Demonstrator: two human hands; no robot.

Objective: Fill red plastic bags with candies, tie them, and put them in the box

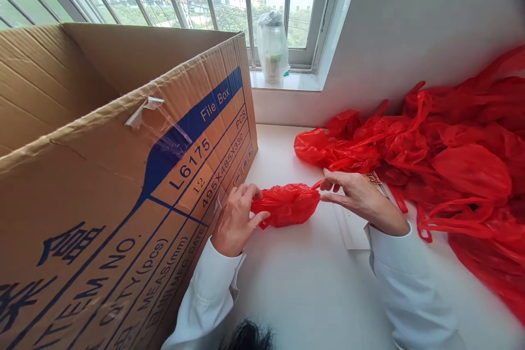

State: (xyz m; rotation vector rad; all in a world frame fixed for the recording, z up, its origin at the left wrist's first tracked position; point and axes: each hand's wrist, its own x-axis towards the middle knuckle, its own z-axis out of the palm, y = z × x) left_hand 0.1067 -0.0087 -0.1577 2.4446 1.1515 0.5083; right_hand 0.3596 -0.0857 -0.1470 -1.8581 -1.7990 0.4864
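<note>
One red plastic bag [287, 206] lies bunched on the white surface [295, 279], its long axis running sideways between both hands, neither clearly nearer. The left hand [234, 223] touches its left end, thumb spread; whether it grips, I cannot tell. The right hand [357, 196], fingertips narrowed, appears to pinch its drawn-out right end.

Red plastic bag [287, 206]: crinkled, bunched, oblong
Bag pose: long axis approx. L-R
Bag loc: btwn L hand [238, 221] & R hand [356, 192]
</note>
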